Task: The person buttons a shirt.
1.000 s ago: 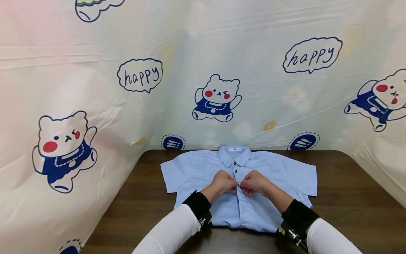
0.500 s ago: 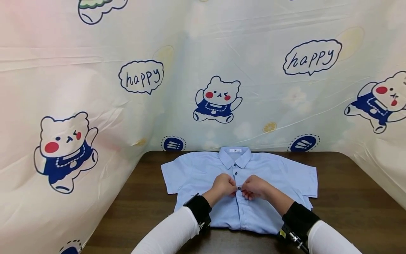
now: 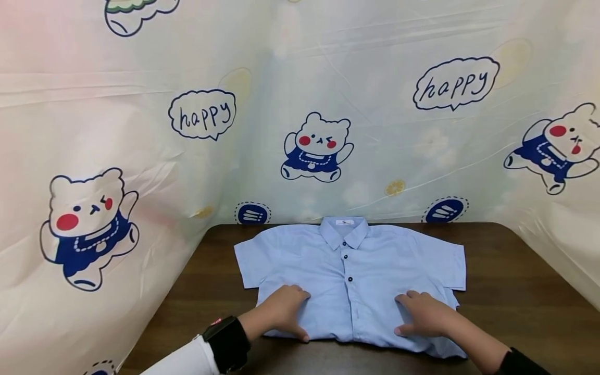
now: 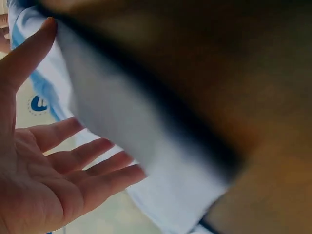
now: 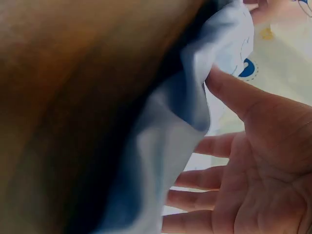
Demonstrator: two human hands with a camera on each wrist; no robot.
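Observation:
A light blue short-sleeved shirt (image 3: 323,260) lies front up on the table, its collar (image 3: 344,234) at the far side. Dark buttons run down the placket, the lowest visible button (image 3: 350,279) near mid-chest. Over the lower left part of the shirt is my left hand (image 3: 286,310), fingers spread and thumb near the bottom edge. My right hand (image 3: 424,315) is over the lower right part, likewise spread. Both wrist views show the left palm (image 4: 44,185) and right palm (image 5: 273,165) facing the shirt's near edge, with nothing gripped. Whether the fingertips touch the cloth I cannot tell.
The dark brown wooden table (image 3: 506,271) extends to either side of the shirt. A pale cloth backdrop (image 3: 384,156) printed with bears and "happy" bubbles hangs behind it and along both sides.
Both hands have let go of the placket at the lowest visible button. They have moved apart and nearer, to the shirt's lower left and lower right, with fingers opened out.

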